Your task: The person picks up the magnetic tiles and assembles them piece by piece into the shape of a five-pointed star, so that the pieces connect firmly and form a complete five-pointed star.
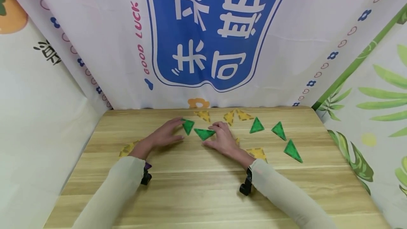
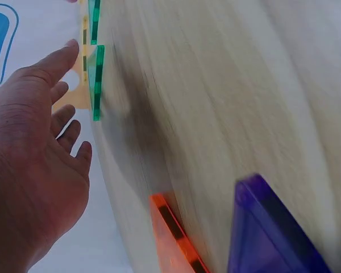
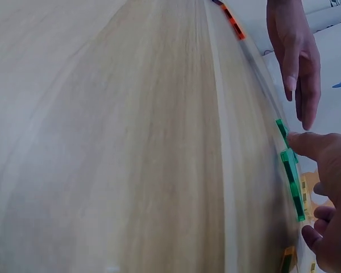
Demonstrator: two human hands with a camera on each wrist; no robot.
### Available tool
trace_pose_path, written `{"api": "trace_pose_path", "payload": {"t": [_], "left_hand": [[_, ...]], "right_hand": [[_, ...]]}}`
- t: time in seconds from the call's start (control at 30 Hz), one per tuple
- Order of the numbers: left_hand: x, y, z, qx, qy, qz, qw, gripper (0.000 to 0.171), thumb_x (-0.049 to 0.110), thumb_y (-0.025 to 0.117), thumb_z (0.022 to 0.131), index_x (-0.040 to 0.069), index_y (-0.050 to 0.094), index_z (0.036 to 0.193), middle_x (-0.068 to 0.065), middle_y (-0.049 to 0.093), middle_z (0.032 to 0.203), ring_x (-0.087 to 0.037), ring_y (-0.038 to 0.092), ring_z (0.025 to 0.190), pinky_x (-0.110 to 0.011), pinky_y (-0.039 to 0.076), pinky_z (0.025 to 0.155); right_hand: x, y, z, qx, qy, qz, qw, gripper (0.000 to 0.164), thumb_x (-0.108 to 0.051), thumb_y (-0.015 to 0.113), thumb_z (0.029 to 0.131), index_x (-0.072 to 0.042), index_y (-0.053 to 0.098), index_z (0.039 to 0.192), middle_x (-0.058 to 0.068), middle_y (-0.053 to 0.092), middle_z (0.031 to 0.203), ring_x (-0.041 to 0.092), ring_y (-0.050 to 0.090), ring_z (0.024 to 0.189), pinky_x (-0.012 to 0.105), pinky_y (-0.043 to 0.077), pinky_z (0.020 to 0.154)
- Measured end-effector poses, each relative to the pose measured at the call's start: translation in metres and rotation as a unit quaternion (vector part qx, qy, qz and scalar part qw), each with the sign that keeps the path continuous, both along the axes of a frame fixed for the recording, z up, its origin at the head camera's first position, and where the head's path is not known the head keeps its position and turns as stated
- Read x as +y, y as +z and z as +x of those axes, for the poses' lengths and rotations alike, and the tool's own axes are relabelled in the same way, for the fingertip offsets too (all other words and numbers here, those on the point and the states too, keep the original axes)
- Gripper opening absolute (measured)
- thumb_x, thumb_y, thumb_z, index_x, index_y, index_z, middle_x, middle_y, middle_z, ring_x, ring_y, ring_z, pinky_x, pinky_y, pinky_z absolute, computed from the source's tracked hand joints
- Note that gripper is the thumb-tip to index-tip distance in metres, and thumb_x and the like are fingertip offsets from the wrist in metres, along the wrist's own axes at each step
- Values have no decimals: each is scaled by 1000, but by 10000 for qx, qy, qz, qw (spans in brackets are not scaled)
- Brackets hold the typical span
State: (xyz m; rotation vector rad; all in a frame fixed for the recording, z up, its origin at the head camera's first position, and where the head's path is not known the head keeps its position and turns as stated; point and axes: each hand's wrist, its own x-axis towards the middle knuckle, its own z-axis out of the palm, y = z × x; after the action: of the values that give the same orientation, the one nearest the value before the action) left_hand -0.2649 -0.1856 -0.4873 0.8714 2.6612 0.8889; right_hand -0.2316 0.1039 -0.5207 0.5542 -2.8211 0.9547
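Note:
Two green triangular tiles lie near each other at the back middle of the table in the head view. My left hand (image 1: pixel 165 133) reaches to the left green tile (image 1: pixel 188 126), its fingertips at the tile's upper left corner and its thumb apart below. In the left wrist view the left hand's fingers (image 2: pixel 62 119) are loosely extended. Around the right green tile (image 1: pixel 203 134) my right hand (image 1: pixel 225 140) holds thumb and fingers at its right side and lower corner. That tile (image 3: pixel 293 185) appears between thumb and fingers in the right wrist view.
Several yellow triangular tiles (image 1: pixel 245 116) lie along the back edge, others near both forearms. Three green triangles (image 1: pixel 279 130) are spread at the right. An orange tile (image 2: pixel 173 239) and a purple tile (image 2: pixel 270 233) lie by the left wrist. Printed cloth (image 1: pixel 105 45) hangs behind the table.

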Motion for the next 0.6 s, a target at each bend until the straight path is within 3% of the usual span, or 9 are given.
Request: {"api": "trace_pose_path", "payload": {"t": [0.13,0.37,0.6], "left_hand": [[4,-4,-8,-186,4,-168,9997,65,16,75,99,1,48,157,-29,29,169,-49,27,156,-64,24,126],[6,-14,-17,-173,-91,-351,9992,65,20,72,102,0,46,158,-26,26,171,-47,24,157,-62,21,128],[10,-14,-17,-274,-47,-556,9981,64,22,70,102,0,46,158,-25,24,172,-46,21,159,-62,21,128]], "right_hand": [[-3,-2,-2,-33,13,14,10000,66,-40,94,80,1,73,128,18,62,133,36,54,124,48,51,105],[-10,-3,-5,24,-153,235,9996,65,-44,92,81,0,74,126,16,63,132,33,55,121,45,52,99],[-12,-5,-6,113,-212,253,9994,60,-40,92,83,1,76,123,17,65,125,34,57,115,44,54,93]]}}
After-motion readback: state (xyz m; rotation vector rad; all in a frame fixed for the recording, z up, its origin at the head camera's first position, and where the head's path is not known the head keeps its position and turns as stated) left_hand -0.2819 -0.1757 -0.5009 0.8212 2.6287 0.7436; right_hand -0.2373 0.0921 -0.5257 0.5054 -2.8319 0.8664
